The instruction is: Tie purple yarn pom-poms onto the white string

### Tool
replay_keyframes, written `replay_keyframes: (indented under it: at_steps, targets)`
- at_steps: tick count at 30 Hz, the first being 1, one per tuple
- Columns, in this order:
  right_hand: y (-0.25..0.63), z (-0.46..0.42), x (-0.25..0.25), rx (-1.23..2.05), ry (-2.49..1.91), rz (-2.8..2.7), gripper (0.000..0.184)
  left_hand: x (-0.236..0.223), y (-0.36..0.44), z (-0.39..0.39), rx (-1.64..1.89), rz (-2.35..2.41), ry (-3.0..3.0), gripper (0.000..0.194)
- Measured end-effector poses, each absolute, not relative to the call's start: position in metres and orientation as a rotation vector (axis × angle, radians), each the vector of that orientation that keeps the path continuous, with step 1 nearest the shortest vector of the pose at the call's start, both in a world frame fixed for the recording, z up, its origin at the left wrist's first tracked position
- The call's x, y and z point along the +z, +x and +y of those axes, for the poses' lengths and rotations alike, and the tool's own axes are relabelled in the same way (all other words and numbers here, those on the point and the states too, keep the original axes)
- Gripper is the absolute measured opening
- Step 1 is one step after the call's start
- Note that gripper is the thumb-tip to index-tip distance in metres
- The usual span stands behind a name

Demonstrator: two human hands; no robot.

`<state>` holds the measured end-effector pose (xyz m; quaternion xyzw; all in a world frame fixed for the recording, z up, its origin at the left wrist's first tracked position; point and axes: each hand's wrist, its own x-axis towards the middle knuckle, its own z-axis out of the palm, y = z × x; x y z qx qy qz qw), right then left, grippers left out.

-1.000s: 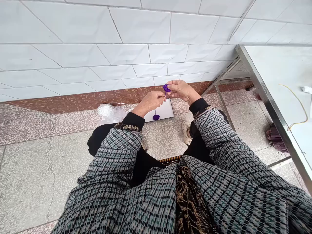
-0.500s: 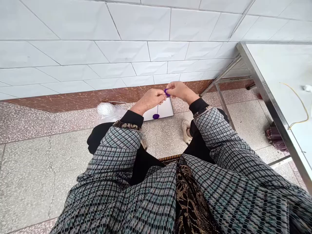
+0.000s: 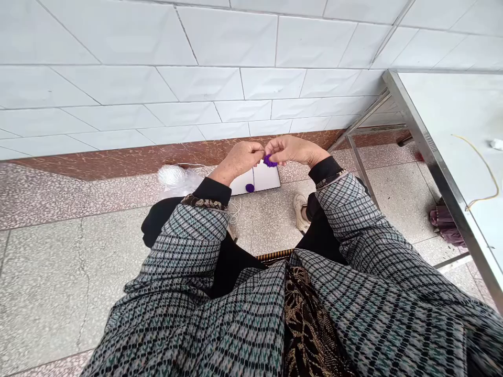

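Note:
My right hand (image 3: 290,150) pinches a small purple piece of yarn work (image 3: 270,161), which hangs below its fingertips. Close beside it, my left hand (image 3: 242,158) is closed on a thin strand of purple yarn (image 3: 253,175). That strand runs down from the left fingers to a small purple yarn ball (image 3: 250,188). The ball is over a white board or box with a dark edge (image 3: 271,178), low between my knees. Whether a hook or other tool is in either hand cannot be made out.
A ball of white yarn in clear plastic (image 3: 173,177) lies on the floor at left, with loose white cord (image 3: 234,209) nearby. A metal-framed table (image 3: 428,141) stands at right, a yellow cord (image 3: 481,162) on it. The tiled wall (image 3: 220,84) is ahead.
My right hand has turned and lowered slightly, so more of the purple piece shows under its fingers. My left hand stays almost in place, and the yarn ball has shifted a little.

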<state>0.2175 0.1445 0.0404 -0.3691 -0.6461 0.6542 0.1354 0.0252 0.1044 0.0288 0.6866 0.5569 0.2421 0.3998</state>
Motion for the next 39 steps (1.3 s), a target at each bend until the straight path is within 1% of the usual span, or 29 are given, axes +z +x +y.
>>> replay_keyframes:
  at_steps: [2,4,8,12,16,19,23,28,32,34,36,39]
  targets:
    - [0.216,0.144,0.039,1.804,-1.239,-1.998,0.022,0.028,0.025,0.104,0.613,1.410,1.755,0.018]
    - [0.212,0.144,0.036,1.704,-1.359,-1.995,0.025,0.026,0.025,0.104,0.615,1.393,1.764,0.017]
    - [0.204,0.149,0.029,1.600,-1.420,-1.623,0.028,0.025,0.030,0.103,0.660,1.363,1.756,0.016]
    - [0.204,0.153,0.031,1.709,-1.326,-1.252,0.019,0.025,0.034,0.100,0.618,1.291,1.722,0.016]
    - [0.211,0.150,0.041,1.817,-1.166,-1.114,0.017,0.022,0.035,0.101,0.518,1.273,1.721,0.016]
    - [0.216,0.146,0.047,1.933,-1.094,-1.224,0.015,0.018,0.032,0.104,0.526,1.312,1.720,0.015]
    - [0.216,0.141,0.050,2.020,-1.045,-1.537,0.016,0.014,0.028,0.109,0.525,1.338,1.738,0.011]
    - [0.213,0.138,0.046,1.920,-1.193,-1.872,0.026,0.013,0.022,0.110,0.514,1.386,1.798,0.016]
    - [0.211,0.141,0.037,1.761,-1.360,-1.939,0.034,0.015,0.023,0.109,0.597,1.417,1.763,0.015]
    - [0.209,0.143,0.034,1.683,-1.420,-1.862,0.033,0.018,0.026,0.108,0.646,1.424,1.733,0.014]
    - [0.206,0.145,0.034,1.636,-1.453,-1.666,0.030,0.020,0.029,0.106,0.691,1.412,1.723,0.015]
    - [0.202,0.146,0.038,1.702,-1.417,-1.299,0.026,0.023,0.034,0.103,0.713,1.386,1.743,0.017]
